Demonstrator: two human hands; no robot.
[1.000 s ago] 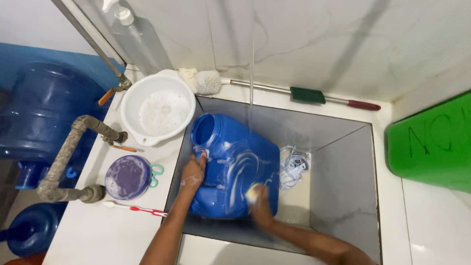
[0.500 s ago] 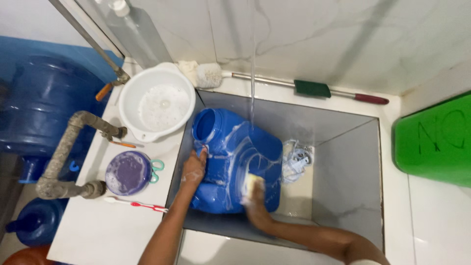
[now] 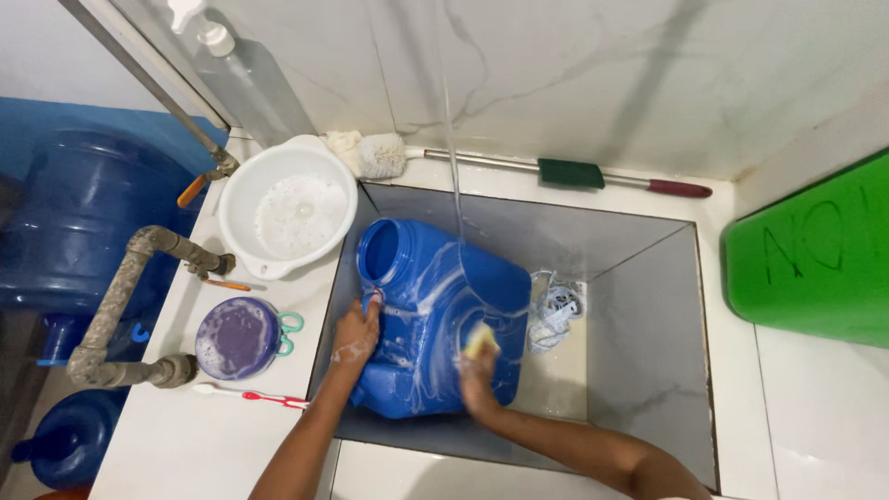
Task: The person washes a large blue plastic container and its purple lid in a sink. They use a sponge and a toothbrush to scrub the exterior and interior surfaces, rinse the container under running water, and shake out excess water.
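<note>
A blue plastic jerry can (image 3: pixel 431 306) lies on its side in a grey sunken sink basin (image 3: pixel 639 306), streaked with white suds, its round mouth toward the upper left. My left hand (image 3: pixel 356 331) presses flat against the can's left side. My right hand (image 3: pixel 479 366) grips a yellow sponge (image 3: pixel 480 341) against the can's lower right face. A thin stream of water (image 3: pixel 449 139) falls from above onto the can.
A white bowl (image 3: pixel 287 208) with foam, a purple lid (image 3: pixel 238 337), a toothbrush (image 3: pixel 250 395) and pipes (image 3: pixel 130 306) sit on the left ledge. A long-handled brush (image 3: pixel 556 171) lies behind the basin. Blue water jugs (image 3: pixel 65 231) stand left, a green container (image 3: pixel 815 250) right.
My right hand with the sponge has slid up and down along the can's lower right face. The left hand has stayed on the can's side.
</note>
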